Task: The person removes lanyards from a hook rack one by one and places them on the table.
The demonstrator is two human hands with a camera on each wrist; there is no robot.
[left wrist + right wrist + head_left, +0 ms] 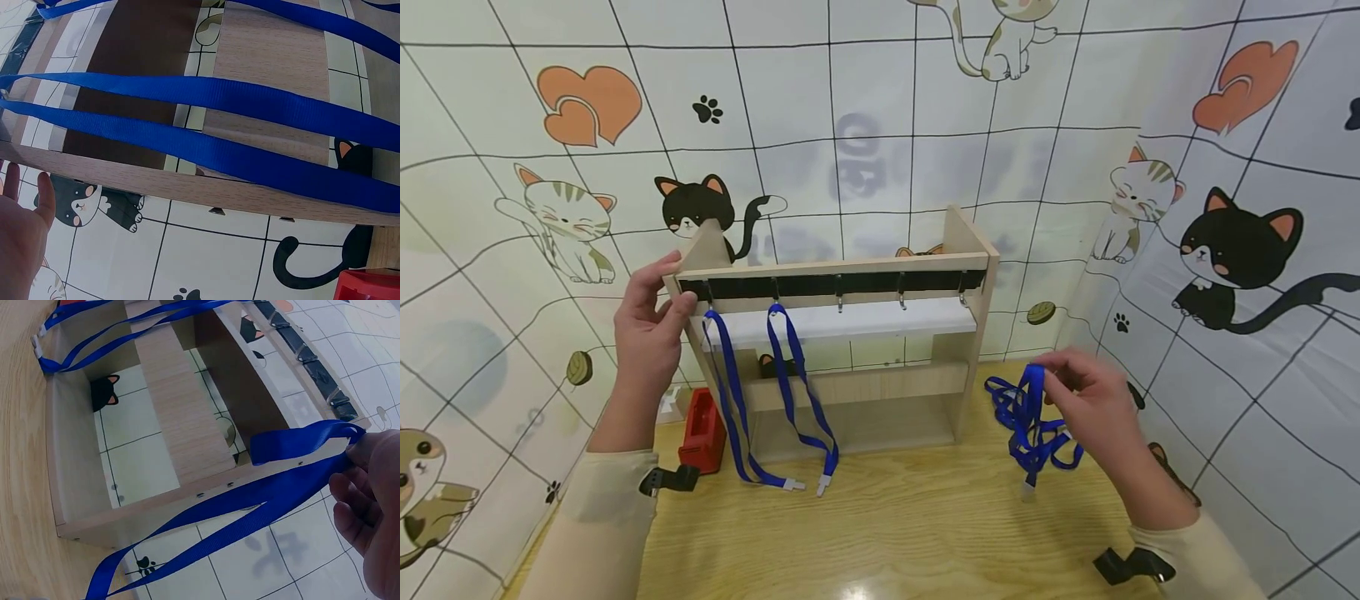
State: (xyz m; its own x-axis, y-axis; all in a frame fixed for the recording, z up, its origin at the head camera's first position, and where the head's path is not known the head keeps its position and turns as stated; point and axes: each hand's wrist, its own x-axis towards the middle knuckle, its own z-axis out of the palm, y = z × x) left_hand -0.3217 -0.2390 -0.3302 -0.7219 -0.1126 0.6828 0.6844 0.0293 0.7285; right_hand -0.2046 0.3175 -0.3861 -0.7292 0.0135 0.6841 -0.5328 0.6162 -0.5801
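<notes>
My left hand (651, 337) holds the upper left corner of a small wooden rack (865, 382), thumb in front. Two blue lanyards hang from metal hooks on its black strip (868, 286): the left lanyard (732, 400) from the leftmost hook, the other lanyard (786, 379) from the hook beside it. Their pale clip ends reach down near the tabletop. To the right of the rack, my right hand (1093, 404) pinches a looped blue lanyard (1036, 383) between thumb and fingers. More blue strap bunches below and beside it; I cannot tell how many lanyards.
On the wood-grain table (895, 525), a red holder (703, 429) stands against the rack's left side. Three hooks on the right of the strip carry nothing. A cat-printed cloth (880, 100) rises behind and at both sides.
</notes>
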